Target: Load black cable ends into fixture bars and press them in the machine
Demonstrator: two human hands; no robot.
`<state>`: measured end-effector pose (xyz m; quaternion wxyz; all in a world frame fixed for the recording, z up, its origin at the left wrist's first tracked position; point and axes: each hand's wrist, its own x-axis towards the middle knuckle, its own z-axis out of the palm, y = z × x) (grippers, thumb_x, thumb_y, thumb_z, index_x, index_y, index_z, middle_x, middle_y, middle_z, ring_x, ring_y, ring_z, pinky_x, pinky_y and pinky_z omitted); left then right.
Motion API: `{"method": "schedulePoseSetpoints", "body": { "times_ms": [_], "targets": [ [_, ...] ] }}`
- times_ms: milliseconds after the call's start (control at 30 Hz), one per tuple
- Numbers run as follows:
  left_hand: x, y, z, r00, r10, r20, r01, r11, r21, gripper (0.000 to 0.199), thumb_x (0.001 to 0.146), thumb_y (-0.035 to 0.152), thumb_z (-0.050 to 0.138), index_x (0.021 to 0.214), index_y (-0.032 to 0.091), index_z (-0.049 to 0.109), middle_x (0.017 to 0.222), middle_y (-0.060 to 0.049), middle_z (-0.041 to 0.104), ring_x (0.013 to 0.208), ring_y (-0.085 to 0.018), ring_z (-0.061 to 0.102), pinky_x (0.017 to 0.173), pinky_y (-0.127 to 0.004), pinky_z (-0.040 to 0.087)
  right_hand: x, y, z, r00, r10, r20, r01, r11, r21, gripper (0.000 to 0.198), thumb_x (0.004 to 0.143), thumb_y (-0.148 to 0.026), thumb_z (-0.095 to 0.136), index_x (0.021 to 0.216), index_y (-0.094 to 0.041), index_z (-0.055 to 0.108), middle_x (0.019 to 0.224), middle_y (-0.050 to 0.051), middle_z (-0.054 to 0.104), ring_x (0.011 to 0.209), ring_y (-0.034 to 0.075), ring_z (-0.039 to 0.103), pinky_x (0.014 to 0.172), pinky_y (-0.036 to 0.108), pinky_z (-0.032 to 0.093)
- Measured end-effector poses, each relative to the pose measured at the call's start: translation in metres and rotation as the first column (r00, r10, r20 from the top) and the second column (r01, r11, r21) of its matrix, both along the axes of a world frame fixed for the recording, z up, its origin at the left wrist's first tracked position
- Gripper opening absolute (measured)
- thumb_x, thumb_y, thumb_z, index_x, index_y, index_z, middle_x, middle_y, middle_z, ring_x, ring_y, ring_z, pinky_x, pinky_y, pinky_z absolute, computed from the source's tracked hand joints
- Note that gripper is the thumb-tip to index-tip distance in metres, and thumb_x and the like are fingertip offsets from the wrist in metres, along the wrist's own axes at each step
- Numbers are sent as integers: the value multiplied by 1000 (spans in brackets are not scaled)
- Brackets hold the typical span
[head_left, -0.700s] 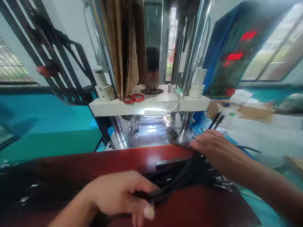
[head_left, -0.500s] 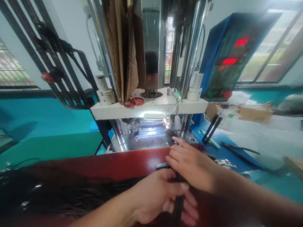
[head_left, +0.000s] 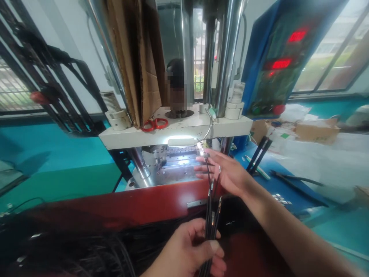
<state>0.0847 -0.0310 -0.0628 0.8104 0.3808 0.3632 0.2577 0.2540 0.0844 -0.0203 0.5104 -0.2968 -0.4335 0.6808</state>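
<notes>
A bunch of black cables [head_left: 210, 227] with bare metal ends stands upright in my left hand [head_left: 193, 246], its thumb and fingers closed around them low in the picture. Above it, my right hand [head_left: 227, 173] has its fingers stretched out and spread toward the left. The upper ends of a couple of cables pass in front of its palm and may touch it. Beyond the fingers lies the lit metal mould [head_left: 181, 157] of a press, partly covered by the right hand.
A white press plate [head_left: 178, 132] bears red-handled scissors [head_left: 155, 124] and a lamp [head_left: 181, 142]. More black cables [head_left: 95, 246] lie on the red table [head_left: 121, 204]. At right are a blue control box [head_left: 276, 65] and a blue surface [head_left: 291, 184] with small metal parts.
My hands, earlier close together around the cables, are now apart. The right hand's fingers have spread near the cable tops; the left sits lower. The camera view has shifted slightly.
</notes>
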Motion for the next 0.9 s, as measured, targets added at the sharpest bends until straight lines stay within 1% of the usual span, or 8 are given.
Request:
{"method": "schedulePoseSetpoints", "body": {
  "times_ms": [100, 167, 367, 533, 667, 733, 800, 900],
  "targets": [
    [7, -1, 3, 999, 37, -11, -37, 998, 52, 24, 80, 23, 68, 98, 12, 56, 82, -7, 65, 64, -14, 64, 65, -29, 49, 1, -12, 8, 991, -115, 63, 108, 989, 101, 30, 87, -29, 61, 114, -22, 51, 90, 3, 61, 68, 15, 65, 60, 30, 57],
    [11, -2, 7, 997, 71, -5, -70, 994, 83, 21, 81, 24, 66, 96, 12, 56, 84, -7, 65, 62, -13, 63, 63, -28, 48, 3, -20, 12, 973, -214, 90, 194, 963, 189, 27, 88, -27, 60, 113, -23, 50, 81, -1, 59, 62, 13, 63, 54, 26, 54],
    [18, -2, 12, 992, 126, 27, -129, 983, 130, 15, 84, 24, 62, 91, 12, 55, 87, -7, 63, 66, -13, 63, 67, -28, 48, 7, -32, 19, 924, -347, 161, 270, 889, 369, 48, 89, -25, 57, 133, -25, 38, 78, -1, 64, 69, 16, 64, 69, 34, 55],
    [21, -9, 16, 966, 255, 48, -259, 954, 153, 18, 84, 23, 61, 99, 15, 54, 97, -7, 61, 65, -14, 63, 64, -29, 49, 3, -21, 5, 883, -450, 136, 378, 852, 362, 35, 89, -27, 55, 121, -23, 43, 78, 0, 64, 66, 16, 63, 63, 33, 54],
    [22, -10, 23, 959, 276, 67, -282, 952, 118, 18, 82, 18, 61, 97, 15, 52, 92, -6, 61, 68, -14, 62, 64, -29, 49, 1, -10, -10, 728, -654, 207, 492, 708, 506, 36, 81, -29, 64, 109, -23, 42, 88, 2, 61, 82, 18, 63, 77, 36, 51],
    [22, -8, 29, 952, 298, 76, -305, 946, 108, 17, 82, 15, 60, 97, 16, 51, 90, -6, 61, 68, -13, 61, 64, -27, 48, 1, -8, -13, 667, -710, 227, 522, 662, 538, 37, 80, -32, 65, 107, -23, 42, 89, 2, 58, 81, 18, 61, 76, 35, 50],
    [21, -6, 33, 946, 315, 83, -323, 940, 110, 18, 82, 13, 59, 98, 16, 51, 91, -5, 60, 67, -12, 61, 65, -26, 47, 1, -10, -14, 670, -698, 255, 504, 679, 534, 37, 81, -35, 64, 108, -23, 42, 86, 1, 57, 74, 17, 60, 69, 34, 50],
    [21, -5, 33, 938, 333, 92, -342, 932, 116, 19, 81, 12, 60, 97, 16, 51, 93, -5, 60, 69, -12, 61, 66, -26, 47, 3, -15, -13, 722, -613, 321, 405, 751, 522, 39, 83, -40, 63, 112, -25, 41, 89, 1, 56, 68, 16, 58, 61, 31, 50]
  ]
}}
